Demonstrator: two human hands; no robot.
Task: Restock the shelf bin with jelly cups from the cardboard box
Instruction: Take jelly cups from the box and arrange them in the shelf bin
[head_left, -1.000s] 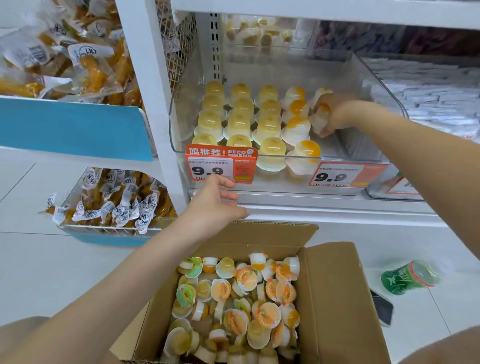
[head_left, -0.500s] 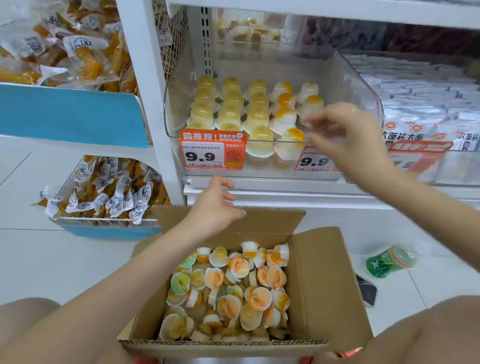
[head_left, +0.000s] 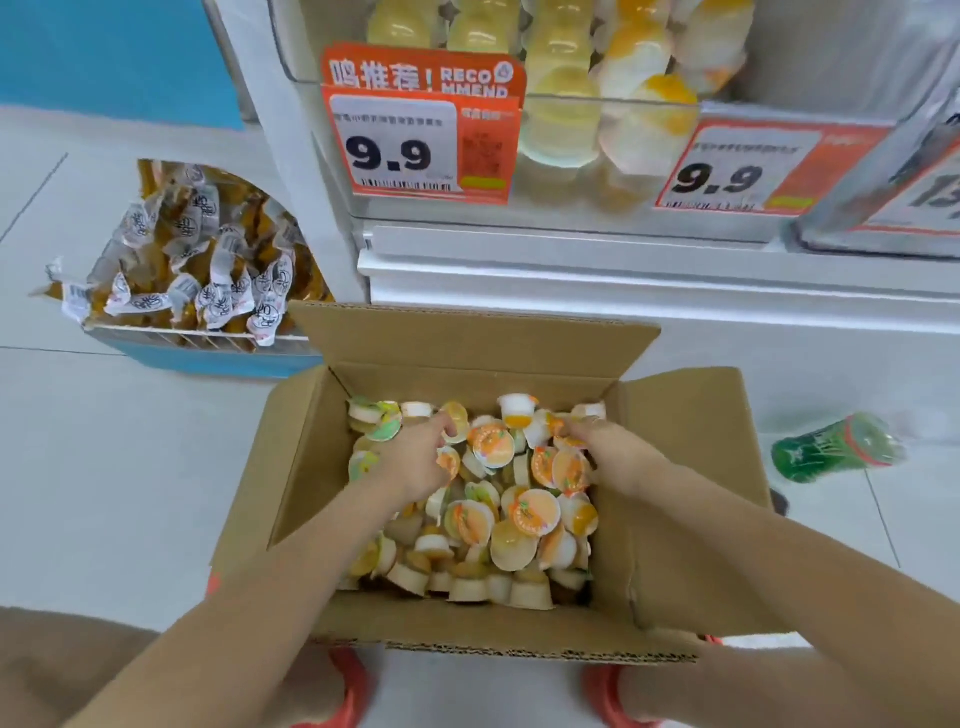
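Both my hands dig into the cardboard box (head_left: 691, 467): left hand (head_left: 415, 462) and right hand (head_left: 608, 457) curl among jelly cups (head_left: 524, 514); whether either grips one, I cannot tell. Best to lift upright cups gently.

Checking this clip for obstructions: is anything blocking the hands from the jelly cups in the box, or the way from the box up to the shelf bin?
Nothing visible blocks either. The left hand and right hand are already down among the jelly cups in the open cardboard box, flaps folded outward. The shelf bin sits directly above and behind; its top is out of frame.
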